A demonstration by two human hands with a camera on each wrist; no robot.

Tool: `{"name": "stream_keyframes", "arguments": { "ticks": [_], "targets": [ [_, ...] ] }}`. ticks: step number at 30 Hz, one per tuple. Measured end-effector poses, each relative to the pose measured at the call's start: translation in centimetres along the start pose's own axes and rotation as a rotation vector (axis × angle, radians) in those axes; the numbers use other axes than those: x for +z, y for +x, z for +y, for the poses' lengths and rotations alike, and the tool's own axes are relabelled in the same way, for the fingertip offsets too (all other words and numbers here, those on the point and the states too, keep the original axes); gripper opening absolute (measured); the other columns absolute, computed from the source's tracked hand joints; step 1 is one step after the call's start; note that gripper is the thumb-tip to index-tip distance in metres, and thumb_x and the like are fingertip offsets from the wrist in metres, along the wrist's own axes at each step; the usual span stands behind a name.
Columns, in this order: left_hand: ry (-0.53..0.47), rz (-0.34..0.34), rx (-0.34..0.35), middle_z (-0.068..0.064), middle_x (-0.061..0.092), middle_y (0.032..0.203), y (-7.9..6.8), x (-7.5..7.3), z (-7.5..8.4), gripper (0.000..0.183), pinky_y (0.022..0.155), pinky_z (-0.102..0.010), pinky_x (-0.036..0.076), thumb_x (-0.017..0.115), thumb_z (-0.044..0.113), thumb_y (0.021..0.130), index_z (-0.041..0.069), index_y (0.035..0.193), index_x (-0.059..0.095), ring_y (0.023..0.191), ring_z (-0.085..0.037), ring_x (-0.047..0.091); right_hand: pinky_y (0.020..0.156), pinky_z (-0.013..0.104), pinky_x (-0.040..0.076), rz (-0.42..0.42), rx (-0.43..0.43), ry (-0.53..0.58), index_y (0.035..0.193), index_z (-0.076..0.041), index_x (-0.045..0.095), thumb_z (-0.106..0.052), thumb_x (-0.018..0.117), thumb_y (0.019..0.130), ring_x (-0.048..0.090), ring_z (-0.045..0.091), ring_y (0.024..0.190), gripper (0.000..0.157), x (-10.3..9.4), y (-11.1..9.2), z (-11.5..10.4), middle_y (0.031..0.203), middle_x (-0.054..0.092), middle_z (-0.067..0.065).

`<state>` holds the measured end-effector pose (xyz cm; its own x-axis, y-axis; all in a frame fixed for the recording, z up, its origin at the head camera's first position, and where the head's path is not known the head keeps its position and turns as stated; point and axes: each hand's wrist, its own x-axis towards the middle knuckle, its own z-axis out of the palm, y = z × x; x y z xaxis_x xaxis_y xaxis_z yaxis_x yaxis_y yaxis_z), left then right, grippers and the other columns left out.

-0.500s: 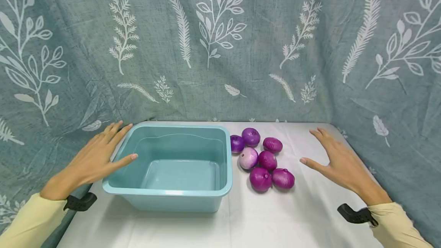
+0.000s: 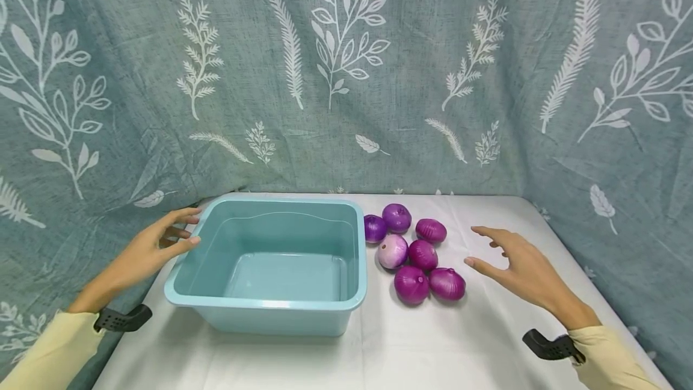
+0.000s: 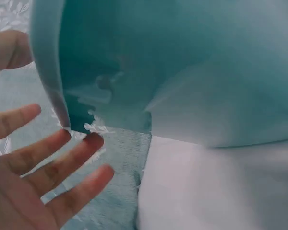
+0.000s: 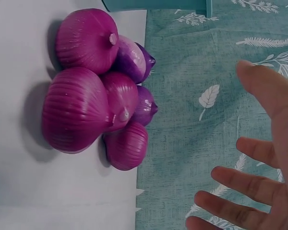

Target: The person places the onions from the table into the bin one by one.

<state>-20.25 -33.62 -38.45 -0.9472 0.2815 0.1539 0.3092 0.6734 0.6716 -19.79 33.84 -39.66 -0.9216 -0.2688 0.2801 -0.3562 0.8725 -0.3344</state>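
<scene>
A light blue plastic basin (image 2: 271, 319) stands on the table, nothing inside it. At its left rim is my left hand (image 2: 142, 256), fingers spread and loosely bent, thumb tip overlapping the rim in the head view. The left wrist view has the fingers (image 3: 62, 163) apart beside the basin's wall (image 3: 216, 96). To the right of the basin lie several red onions (image 2: 411, 284) in a close cluster, one of them paler (image 2: 392, 251). My right hand (image 2: 527, 269) hovers right of the onions with nothing in it, thumb and fingers apart, also in the right wrist view (image 4: 249, 187).
A white cloth (image 2: 411, 348) covers the table. Green-blue fabric with white leaf prints (image 2: 379, 137) hangs behind it and along both sides. Each wrist carries a black strap mount (image 2: 123, 319) below a pale yellow sleeve (image 2: 612, 357).
My left hand's fingers have bent, and it has drawn slightly left at the basin's rim. My right hand has moved a little left and lower toward the onions, its fingers more bent.
</scene>
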Motion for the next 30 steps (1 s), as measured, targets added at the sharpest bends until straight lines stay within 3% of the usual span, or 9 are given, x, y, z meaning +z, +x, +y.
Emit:
{"name": "stream_keyframes", "arguments": {
  "ticks": [8,15,25,27,30],
  "targets": [
    [-0.212,-0.066,0.0,-0.014,0.036,0.159,-0.6,0.4,-1.6,0.058,0.094,-0.025,0.05,0.054,0.023,0.109,0.025,0.163,0.033,0.126,-0.005,0.047,0.086,0.051,0.055,-0.028,-0.015,0.05,0.15,-0.021,0.054,-0.055,0.072,0.093,0.063,0.029,0.111,0.069,1.8,-0.4,0.6,0.14,0.059,0.008],
    [-0.296,-0.085,0.022,-0.009,0.035,0.162,-1.0,0.7,-2.4,0.057,0.099,-0.022,0.048,0.053,0.015,0.109,0.022,0.163,0.033,0.133,-0.001,0.044,0.086,0.051,0.056,-0.052,-0.012,0.082,0.149,-0.02,0.054,-0.055,0.073,0.093,0.063,0.029,0.111,0.069,3.1,-0.5,1.3,0.139,0.061,0.007],
    [-0.353,-0.117,-0.011,-0.006,0.031,0.164,-1.5,1.0,-3.1,0.059,0.103,-0.018,0.042,0.054,0.014,0.109,0.022,0.163,0.032,0.14,-0.001,0.034,0.083,0.045,0.057,-0.05,-0.036,0.123,0.147,-0.019,0.056,-0.051,0.077,0.091,0.063,0.023,0.107,0.068,5.3,-0.9,2.4,0.136,0.063,0.001],
    [-0.357,-0.128,-0.014,-0.007,0.029,0.165,-1.6,1.0,-3.2,0.06,0.112,-0.031,0.04,0.053,0.014,0.109,0.024,0.163,0.031,0.145,-0.007,0.03,0.082,0.044,0.057,-0.046,-0.045,0.132,0.147,-0.018,0.057,-0.049,0.078,0.091,0.063,0.021,0.105,0.068,5.6,-1.0,2.5,0.134,0.064,0.0],
    [-0.377,-0.134,-0.013,-0.008,0.025,0.167,-1.6,1.1,-3.4,0.061,0.117,-0.061,0.03,0.052,0.013,0.109,0.024,0.164,0.029,0.15,-0.02,0.025,0.081,0.043,0.058,-0.045,-0.06,0.14,0.145,-0.017,0.058,-0.048,0.079,0.09,0.063,0.02,0.104,0.067,6.0,-1.0,2.5,0.133,0.065,-0.001]
  ]
}}
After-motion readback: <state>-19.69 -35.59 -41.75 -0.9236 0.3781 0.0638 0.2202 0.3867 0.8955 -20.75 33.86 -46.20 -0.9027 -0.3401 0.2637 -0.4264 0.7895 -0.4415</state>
